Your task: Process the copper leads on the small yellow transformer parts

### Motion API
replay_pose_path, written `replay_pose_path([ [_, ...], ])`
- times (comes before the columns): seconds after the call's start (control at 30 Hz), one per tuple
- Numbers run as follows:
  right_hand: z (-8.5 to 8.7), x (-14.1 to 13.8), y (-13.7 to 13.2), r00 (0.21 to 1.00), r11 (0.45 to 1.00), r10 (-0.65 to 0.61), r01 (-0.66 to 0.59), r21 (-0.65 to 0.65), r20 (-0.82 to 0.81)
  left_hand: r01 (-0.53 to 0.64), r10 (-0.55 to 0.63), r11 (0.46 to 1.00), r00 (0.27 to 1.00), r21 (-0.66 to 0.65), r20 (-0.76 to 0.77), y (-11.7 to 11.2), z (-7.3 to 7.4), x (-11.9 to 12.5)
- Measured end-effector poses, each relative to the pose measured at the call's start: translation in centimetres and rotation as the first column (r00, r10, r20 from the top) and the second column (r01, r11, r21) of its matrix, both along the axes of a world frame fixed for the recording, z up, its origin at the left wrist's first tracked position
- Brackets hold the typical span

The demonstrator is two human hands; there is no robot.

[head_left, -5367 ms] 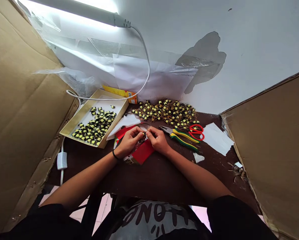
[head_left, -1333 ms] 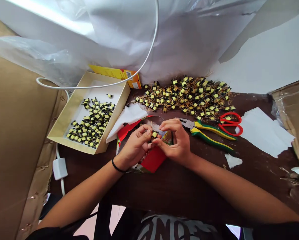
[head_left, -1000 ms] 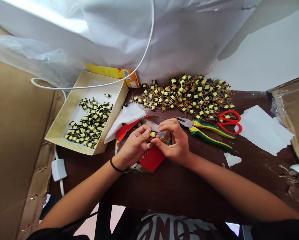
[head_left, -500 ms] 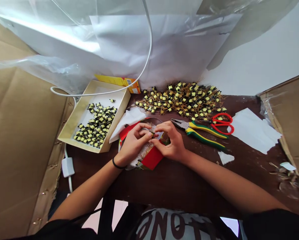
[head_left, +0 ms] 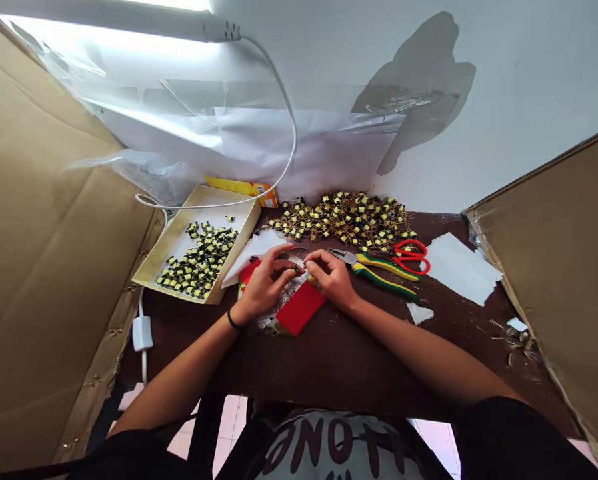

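Note:
My left hand (head_left: 263,287) pinches a small black-and-yellow wire-wound component (head_left: 297,270) between thumb and fingers. Close to it on the right, my right hand (head_left: 333,279) has its thumb and forefinger pressed together. They seem to be at the component's thin wire, though the wire itself is too fine to make out. Beneath both hands lies a red packet (head_left: 301,308) with a crumpled, silvery surface beside the red part. Several like components with loose copper-coloured wires form a pile (head_left: 349,217) beyond my hands.
At the left, a shallow cream box (head_left: 251,223) holds several components. Pliers (head_left: 386,273) with green-yellow handles and red-handled scissors (head_left: 411,257) lie right of my hands, near torn white paper (head_left: 461,267). A white cable (head_left: 291,120) loops overhead. Cardboard walls (head_left: 553,220) stand on both sides.
The camera view has tilted up, showing more wall and the lamp. My right hand's fingers have drawn slightly apart from my left, which keeps the component.

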State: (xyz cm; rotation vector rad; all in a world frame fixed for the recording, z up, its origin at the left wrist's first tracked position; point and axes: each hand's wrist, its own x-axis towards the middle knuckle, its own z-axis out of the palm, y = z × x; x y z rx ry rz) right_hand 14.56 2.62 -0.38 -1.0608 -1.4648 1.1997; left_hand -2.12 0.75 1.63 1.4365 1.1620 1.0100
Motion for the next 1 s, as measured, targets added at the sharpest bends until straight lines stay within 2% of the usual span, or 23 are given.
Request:
replay_pose_path([
  [0.23,-0.3,-0.4,0.2,1.000,0.998,0.010,-0.010,-0.055,-0.006,0.002,-0.001,0.999,1.000,0.044,-0.005,0.2,-0.5,-0.1],
  [0.43,-0.9,-0.5,0.5,0.997,0.999,0.034,-0.033,-0.010,0.071,-0.052,0.051,0.997,0.998,0.058,0.023,0.2,-0.1,0.2],
  [0.63,-0.7,-0.6,0.5,0.984,0.993,0.072,-0.085,0.080,0.161,-0.060,0.058,0.994,0.998,0.095,0.019,0.2,-0.3,0.0],
  [0.7,-0.9,-0.7,0.5,0.992,0.997,0.062,-0.068,0.048,0.110,-0.057,0.055,0.993,0.998,0.099,0.025,0.3,-0.5,-0.1],
  [0.87,-1.1,-1.0,0.8,0.985,0.991,-0.058,0.037,-0.126,-0.162,-0.020,0.025,0.992,0.999,0.126,-0.036,0.4,-0.6,-0.2],
  [1.0,-0.8,-0.8,0.8,0.995,0.997,-0.023,0.016,-0.073,-0.102,-0.010,0.025,0.988,0.995,0.155,-0.096,0.5,-0.7,-0.2],
])
